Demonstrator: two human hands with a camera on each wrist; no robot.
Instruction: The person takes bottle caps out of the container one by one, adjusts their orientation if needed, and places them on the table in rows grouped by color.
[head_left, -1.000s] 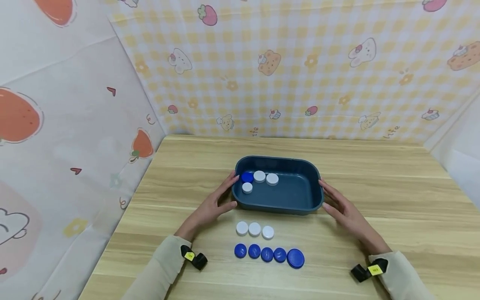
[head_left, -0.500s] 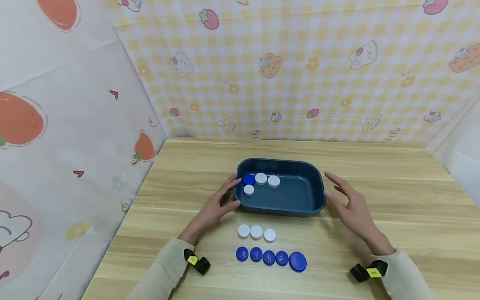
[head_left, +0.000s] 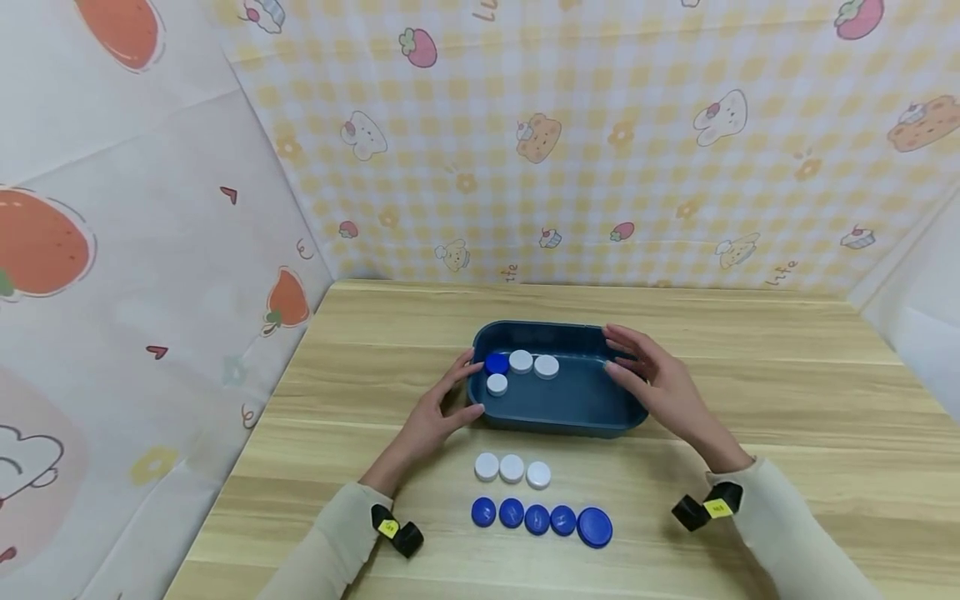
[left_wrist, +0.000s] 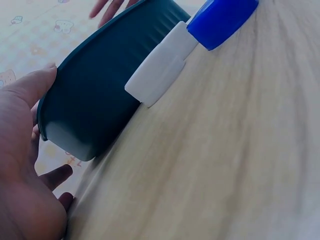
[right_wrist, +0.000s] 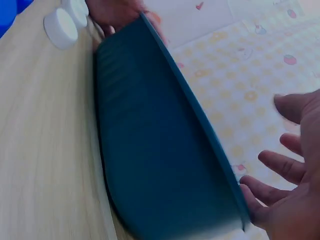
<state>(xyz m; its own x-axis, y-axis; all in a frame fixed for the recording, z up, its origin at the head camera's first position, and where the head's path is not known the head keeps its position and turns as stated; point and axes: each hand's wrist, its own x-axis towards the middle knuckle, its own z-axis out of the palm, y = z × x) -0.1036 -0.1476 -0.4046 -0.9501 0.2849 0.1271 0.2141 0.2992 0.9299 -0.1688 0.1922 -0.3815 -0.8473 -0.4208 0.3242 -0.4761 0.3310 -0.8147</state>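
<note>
A deep teal plastic tray (head_left: 558,423) stands on the table with one blue bottle cap (head_left: 497,363) and three white caps (head_left: 521,361) grouped at its left end. My left hand (head_left: 431,427) holds that end, fingertips over the rim and thumb by the near corner; in the left wrist view the thumb lies along the rim. Over the right end of the tray hovers my right hand (head_left: 660,387), its fingers spread and loosely bent, nothing held. It covers part of the right rim in the head view.
In front of the tray lie three white caps (head_left: 512,468) in a row. Closer to me is a row of several blue caps (head_left: 537,519), with a larger blue cap (head_left: 595,527) at its right end. A patterned cloth (head_left: 570,192) hangs behind the wooden table (head_left: 375,333).
My right hand let go of the tray's right side, drew back a little, then moved left above its right end. The left hand stays on the tray; the caps lie as before.
</note>
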